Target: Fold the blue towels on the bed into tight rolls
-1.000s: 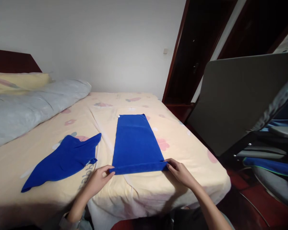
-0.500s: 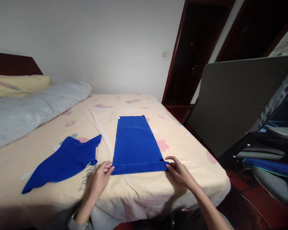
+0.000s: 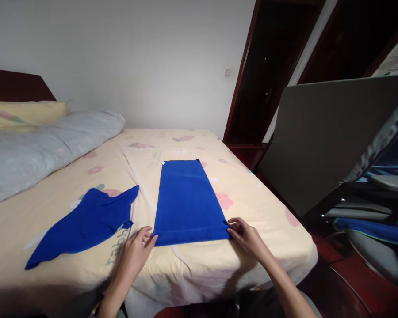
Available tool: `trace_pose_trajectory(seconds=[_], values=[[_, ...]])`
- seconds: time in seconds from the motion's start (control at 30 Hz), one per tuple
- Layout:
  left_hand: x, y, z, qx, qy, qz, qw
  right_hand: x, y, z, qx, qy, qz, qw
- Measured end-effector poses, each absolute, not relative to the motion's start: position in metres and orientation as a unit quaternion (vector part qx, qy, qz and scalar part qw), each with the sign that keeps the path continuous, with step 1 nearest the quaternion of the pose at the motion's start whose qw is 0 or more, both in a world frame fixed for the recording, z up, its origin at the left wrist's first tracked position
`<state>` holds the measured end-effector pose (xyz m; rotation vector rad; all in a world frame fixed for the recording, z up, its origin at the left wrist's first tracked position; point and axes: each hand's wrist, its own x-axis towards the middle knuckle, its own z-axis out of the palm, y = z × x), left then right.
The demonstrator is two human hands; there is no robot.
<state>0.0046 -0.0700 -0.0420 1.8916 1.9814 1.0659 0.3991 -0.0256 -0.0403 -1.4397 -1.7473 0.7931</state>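
Note:
A blue towel (image 3: 188,201), folded into a long strip, lies flat on the bed (image 3: 192,274) and runs away from me. My left hand (image 3: 137,251) pinches its near left corner. At the near right corner, the fingers of my right hand (image 3: 247,236) are closed on the cloth. A second blue towel (image 3: 86,223) lies crumpled and unfolded to the left of the strip, untouched by either hand.
The bed has a pale yellow sheet with flower prints. A grey duvet (image 3: 36,152) and a yellow pillow (image 3: 26,115) lie at the far left by the headboard. A grey tilted board (image 3: 331,132) and dark wooden doors (image 3: 268,70) stand to the right.
Both hands stay at the near corners of the folded towel. Its near edge now lies flatter against the sheet, and my fingers have shifted slightly.

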Motion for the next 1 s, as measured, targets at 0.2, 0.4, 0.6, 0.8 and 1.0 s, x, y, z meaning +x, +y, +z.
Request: trace_pose_trajectory(seconds=[0.2,0.4,0.6,0.8,1.0], values=[[0.001,-0.068,-0.048,0.668,0.667,0.318,0.086,0.401,-0.023,-0.047,-0.564,-0.697,0.269,0.351],[0.012,-0.076,-0.034,0.767,0.554,0.309,-0.096,0.389,-0.033,-0.034,-0.52,-0.772,0.1,0.351],[0.063,-0.08,-0.023,0.875,0.388,0.258,-0.131,0.334,-0.042,-0.038,-0.381,-0.872,-0.006,0.308],[0.075,-0.074,-0.035,0.893,0.381,0.205,-0.119,0.316,-0.041,-0.05,-0.344,-0.902,-0.066,0.252],[0.041,-0.072,-0.046,0.879,0.402,0.238,-0.1,0.354,-0.04,-0.051,-0.368,-0.893,-0.057,0.254]])
